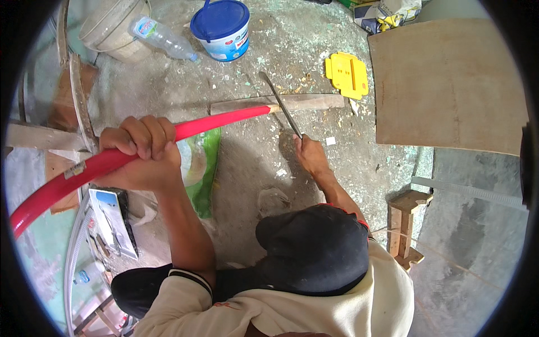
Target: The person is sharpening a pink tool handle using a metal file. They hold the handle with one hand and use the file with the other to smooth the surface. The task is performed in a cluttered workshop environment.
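Neither my left hand nor my right hand is in view. Below me another person in a black cap and cream shirt sits low on the floor. That person's left hand is wrapped round a long red pole, which tapers to a pale, bare tip. In the person's right hand is a long, narrow, dark metal blade, whose exact kind I cannot tell. It crosses at the pole's tip, over a flat wooden strip lying on the floor.
Pale shavings lie scattered over the concrete floor. Far off stand a blue-lidded tub, a dirty bucket and a plastic bottle. A yellow plastic piece and a brown board lie right; a small wooden stand is nearer.
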The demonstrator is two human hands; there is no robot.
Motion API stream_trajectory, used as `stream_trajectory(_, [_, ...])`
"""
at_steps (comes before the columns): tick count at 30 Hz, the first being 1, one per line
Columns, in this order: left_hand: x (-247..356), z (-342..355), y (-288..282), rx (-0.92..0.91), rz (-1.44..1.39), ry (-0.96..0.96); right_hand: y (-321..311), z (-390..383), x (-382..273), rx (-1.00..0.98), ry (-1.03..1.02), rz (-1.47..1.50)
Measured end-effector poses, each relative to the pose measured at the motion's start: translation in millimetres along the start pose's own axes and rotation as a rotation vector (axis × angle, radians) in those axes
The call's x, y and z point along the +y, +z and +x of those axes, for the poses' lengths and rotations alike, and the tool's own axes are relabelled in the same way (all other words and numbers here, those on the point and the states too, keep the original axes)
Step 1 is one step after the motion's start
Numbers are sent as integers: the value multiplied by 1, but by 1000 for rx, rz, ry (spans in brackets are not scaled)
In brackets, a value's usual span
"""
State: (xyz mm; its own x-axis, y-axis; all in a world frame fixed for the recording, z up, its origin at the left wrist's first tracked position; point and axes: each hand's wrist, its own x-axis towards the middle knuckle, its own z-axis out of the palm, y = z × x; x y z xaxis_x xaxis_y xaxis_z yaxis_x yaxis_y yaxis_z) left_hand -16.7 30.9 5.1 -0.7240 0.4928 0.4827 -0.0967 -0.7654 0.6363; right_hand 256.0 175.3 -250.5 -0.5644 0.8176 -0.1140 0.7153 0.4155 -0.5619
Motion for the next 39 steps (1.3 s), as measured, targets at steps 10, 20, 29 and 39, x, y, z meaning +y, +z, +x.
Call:
stream_trajectory(10, [-7,-5,-9,-69,-82,28,1,4,20,6,67,-55])
stream_trajectory(20, [-2,-7,-5,-57,-17,39,-9,5,3,-30,155,-42])
stream_trajectory(29, [-2,-10,-7,-103,-18,44,-17,6,-19,-68,39,-63])
stream_trajectory(39, [-5,-15,-2,-89,-33,53,-14,16,19,21,169,-60])
